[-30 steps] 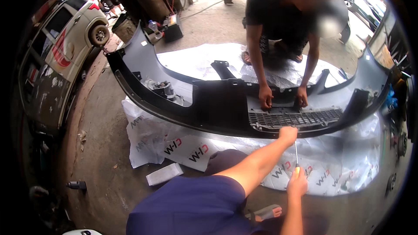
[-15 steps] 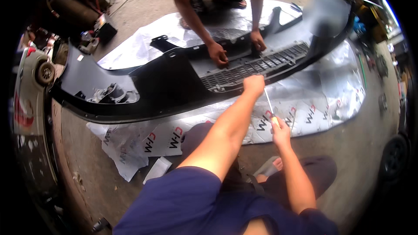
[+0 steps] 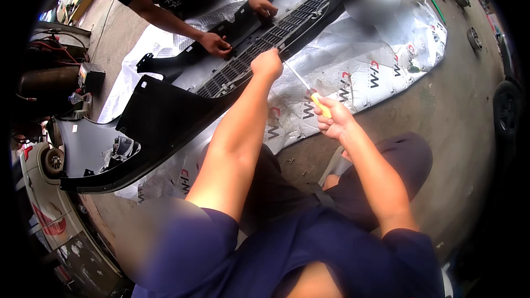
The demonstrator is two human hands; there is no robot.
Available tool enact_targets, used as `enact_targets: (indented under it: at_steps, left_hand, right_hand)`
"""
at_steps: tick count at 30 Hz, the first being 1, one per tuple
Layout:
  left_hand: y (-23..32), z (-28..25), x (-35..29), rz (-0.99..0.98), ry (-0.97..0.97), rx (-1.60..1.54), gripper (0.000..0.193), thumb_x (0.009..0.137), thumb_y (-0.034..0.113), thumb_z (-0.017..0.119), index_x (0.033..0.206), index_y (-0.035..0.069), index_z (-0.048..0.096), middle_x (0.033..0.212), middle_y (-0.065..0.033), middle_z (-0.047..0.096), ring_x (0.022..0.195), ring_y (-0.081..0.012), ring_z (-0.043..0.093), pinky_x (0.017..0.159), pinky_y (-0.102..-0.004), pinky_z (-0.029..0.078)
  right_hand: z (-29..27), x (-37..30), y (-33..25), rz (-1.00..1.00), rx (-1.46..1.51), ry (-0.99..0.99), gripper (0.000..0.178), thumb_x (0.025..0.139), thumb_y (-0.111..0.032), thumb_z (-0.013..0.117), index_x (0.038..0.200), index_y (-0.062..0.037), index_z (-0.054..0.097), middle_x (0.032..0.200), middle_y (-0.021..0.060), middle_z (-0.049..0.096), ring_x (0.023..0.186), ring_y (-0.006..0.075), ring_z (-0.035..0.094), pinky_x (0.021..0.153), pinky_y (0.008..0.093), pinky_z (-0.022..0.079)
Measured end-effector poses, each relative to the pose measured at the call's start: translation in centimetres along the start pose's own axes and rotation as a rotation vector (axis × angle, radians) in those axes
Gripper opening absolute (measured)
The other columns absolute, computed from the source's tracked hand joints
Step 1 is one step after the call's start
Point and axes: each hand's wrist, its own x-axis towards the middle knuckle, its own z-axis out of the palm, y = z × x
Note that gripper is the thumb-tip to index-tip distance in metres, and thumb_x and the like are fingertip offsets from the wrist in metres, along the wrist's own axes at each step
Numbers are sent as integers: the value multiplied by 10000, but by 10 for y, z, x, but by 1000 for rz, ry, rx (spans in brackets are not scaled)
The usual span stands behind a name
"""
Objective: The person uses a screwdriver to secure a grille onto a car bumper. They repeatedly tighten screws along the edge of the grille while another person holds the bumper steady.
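Note:
A black car bumper point(image 3: 149, 111) lies with its inner side up, a slatted grille point(image 3: 243, 67) along its middle. My left hand point(image 3: 268, 64) is closed at the bumper's near edge beside the grille; its fingertips are hidden. In my right hand point(image 3: 334, 120) is a screwdriver point(image 3: 321, 105) with a yellow handle, gripped in a fist. Its thin shaft points up and left, and the tip ends close to my left hand, at the bumper's edge. Across from me, a co-worker's two hands point(image 3: 216, 45) are at the grille's far side.
Silver printed sheeting point(image 3: 359, 72) lies under the bumper on the concrete floor point(image 3: 441, 132). Wheels point(image 3: 507, 111) stand at the right. A car with a damaged side point(image 3: 55, 204) is at the left, near a dark battery-like box point(image 3: 92, 77). A green rod point(image 3: 432, 1) lies at upper right.
My view has turned, so the bumper appears more slanted and farther left. My left hand stays at the bumper's edge, and the right still grips the screwdriver with its tip there.

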Motion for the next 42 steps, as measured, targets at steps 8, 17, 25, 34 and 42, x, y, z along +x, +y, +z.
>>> enact_targets:
  at_steps: [8,17,25,34,42]
  left_hand:
    - [8,-13,5,-42,-67,10,253,877,226,650,1117,161,698,1134,-99,716,1108,-305,663,904,-434,522]
    - [20,10,2,-234,-36,-36,331,898,314,674,1216,227,705,1161,-94,717,1122,-306,661,927,-433,520]
    - [8,16,5,-158,-38,-43,328,925,301,628,1236,219,693,1201,-104,703,1138,-312,651,956,-425,506]
    - [7,23,10,-215,-115,-134,345,909,294,657,1237,196,701,1207,-95,703,1145,-295,649,966,-399,501]
    - [8,20,-2,-200,-45,-171,330,914,256,623,1226,193,708,1219,-90,697,1154,-297,643,968,-418,500]
  right_hand:
    - [14,-8,30,-1093,-1467,602,380,883,-235,664,1255,-158,645,870,110,661,736,314,690,647,469,530]
    - [6,8,31,-1225,-1629,704,330,907,-262,643,1229,-185,640,808,80,626,565,250,626,518,403,491]
    - [-4,1,-17,-44,0,88,248,984,-301,571,1078,-71,587,792,45,598,456,96,451,422,276,352]
    - [9,-2,19,-869,-1490,681,384,852,-253,650,1222,-147,648,932,154,707,848,382,692,738,493,547]
    - [-18,18,27,-785,-1089,476,358,921,-286,636,1265,-189,631,867,102,667,588,241,609,542,373,478]
